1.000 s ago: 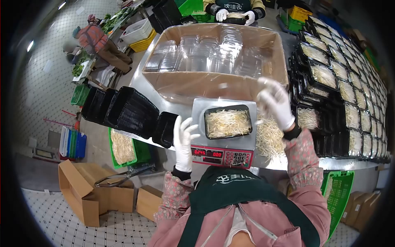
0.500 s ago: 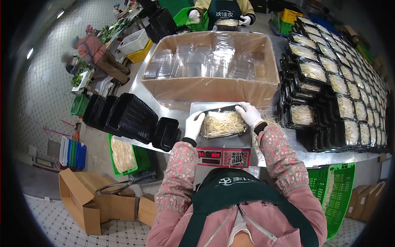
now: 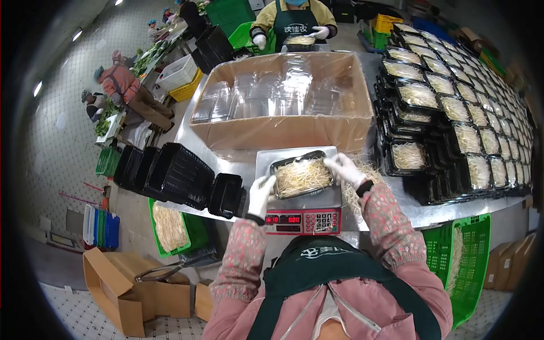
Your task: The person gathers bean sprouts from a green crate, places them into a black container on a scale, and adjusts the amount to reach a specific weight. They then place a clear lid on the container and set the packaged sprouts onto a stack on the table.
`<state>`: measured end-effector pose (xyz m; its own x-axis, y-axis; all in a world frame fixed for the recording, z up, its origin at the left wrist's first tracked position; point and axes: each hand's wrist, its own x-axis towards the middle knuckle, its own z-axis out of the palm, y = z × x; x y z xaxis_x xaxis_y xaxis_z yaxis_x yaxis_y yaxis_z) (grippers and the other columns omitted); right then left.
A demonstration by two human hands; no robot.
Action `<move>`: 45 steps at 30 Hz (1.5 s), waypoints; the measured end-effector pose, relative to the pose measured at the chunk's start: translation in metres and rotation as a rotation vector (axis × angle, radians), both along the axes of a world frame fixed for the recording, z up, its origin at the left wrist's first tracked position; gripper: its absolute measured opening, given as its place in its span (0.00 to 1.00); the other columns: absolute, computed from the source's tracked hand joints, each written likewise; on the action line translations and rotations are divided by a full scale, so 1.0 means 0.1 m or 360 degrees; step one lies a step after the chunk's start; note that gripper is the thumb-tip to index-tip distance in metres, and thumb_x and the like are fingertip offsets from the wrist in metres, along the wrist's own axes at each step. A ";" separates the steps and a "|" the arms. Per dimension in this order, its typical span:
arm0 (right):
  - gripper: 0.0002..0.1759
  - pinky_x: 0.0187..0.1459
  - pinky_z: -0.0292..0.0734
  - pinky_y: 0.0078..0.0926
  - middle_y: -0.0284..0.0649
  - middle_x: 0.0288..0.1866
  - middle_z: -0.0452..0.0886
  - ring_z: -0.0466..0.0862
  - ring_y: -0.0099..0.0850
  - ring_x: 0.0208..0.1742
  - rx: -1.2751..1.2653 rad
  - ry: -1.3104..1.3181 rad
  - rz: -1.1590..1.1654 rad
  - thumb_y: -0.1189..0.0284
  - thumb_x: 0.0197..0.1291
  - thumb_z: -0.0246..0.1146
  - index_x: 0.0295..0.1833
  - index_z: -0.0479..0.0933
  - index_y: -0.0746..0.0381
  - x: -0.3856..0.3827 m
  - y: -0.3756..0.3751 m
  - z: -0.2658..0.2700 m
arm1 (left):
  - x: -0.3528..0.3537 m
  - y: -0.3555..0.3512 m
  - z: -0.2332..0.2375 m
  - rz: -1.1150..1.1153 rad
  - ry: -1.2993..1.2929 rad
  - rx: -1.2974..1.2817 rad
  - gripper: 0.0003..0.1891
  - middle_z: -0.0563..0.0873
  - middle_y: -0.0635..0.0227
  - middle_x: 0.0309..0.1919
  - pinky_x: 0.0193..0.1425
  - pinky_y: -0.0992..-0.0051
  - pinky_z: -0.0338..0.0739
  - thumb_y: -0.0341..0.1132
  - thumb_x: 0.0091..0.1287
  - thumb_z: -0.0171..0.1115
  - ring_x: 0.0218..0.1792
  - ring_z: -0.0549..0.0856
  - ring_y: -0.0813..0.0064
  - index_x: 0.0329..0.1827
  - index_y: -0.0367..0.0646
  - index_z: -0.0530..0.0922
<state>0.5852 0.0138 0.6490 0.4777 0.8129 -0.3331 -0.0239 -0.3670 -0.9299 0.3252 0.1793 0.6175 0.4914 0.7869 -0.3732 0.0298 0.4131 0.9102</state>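
A black tray of pale bean sprouts (image 3: pixel 303 176) lies slightly tilted on the steel plate of a scale (image 3: pixel 266 164) with a red front panel and lit digits. My gloved left hand (image 3: pixel 260 195) is at the tray's left edge, its fingers bent together; whether it touches the rim is hard to tell. At the tray's upper right corner, my gloved right hand (image 3: pixel 345 170) has its fingers bent close to the rim, thumb and fingertips near some sprouts. Loose sprouts (image 3: pixel 365 175) lie on the table right of the scale.
Behind the scale stands a cardboard box (image 3: pixel 283 133) of clear lids. Stacked empty black trays (image 3: pixel 181 175) are at left, filled trays (image 3: pixel 419 95) at right. Green crates (image 3: pixel 473 260) stand below the table. A co-worker (image 3: pixel 294 25) is across the table, another person (image 3: pixel 127 85) at left.
Both hands have loosened from the tray's sides, the left one dropping lower. The tray now sits more tilted on the scale. The camera view has shifted slightly.
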 end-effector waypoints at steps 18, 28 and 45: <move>0.16 0.45 0.72 0.20 0.28 0.34 0.74 0.73 0.19 0.39 0.0475 -0.0197 0.0037 0.67 0.58 0.73 0.45 0.74 0.60 -0.06 -1.21 0.32 | 0.41 -0.72 0.73 -0.0865 -0.0381 -0.0119 0.10 0.85 0.60 0.37 0.31 0.70 0.88 0.18 0.62 0.63 0.36 0.88 0.67 0.42 0.40 0.75; 0.13 0.18 0.74 0.24 0.33 0.28 0.76 0.76 0.25 0.19 0.1056 0.0184 -0.2043 0.70 0.61 0.69 0.38 0.69 0.58 1.20 -1.86 -0.20 | 0.71 -0.89 0.88 -0.0931 -0.0401 0.0018 0.23 0.80 0.54 0.60 0.58 0.70 0.81 0.30 0.72 0.60 0.54 0.84 0.67 0.69 0.33 0.69; 0.25 0.29 0.77 0.30 0.34 0.31 0.78 0.76 0.26 0.24 0.0825 0.0603 -0.1960 0.50 0.64 0.66 0.50 0.75 0.61 0.79 -2.23 -0.97 | -1.35 0.72 -0.58 -0.0211 0.1634 0.1573 0.28 0.81 0.43 0.57 0.66 0.60 0.73 0.47 0.67 0.63 0.60 0.80 0.47 0.63 0.35 0.76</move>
<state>0.6641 -0.2092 0.5515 0.9186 0.0081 -0.3952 -0.3552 0.4557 -0.8162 0.1898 0.2509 0.5593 0.4335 0.8990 0.0625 0.8268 -0.4243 0.3692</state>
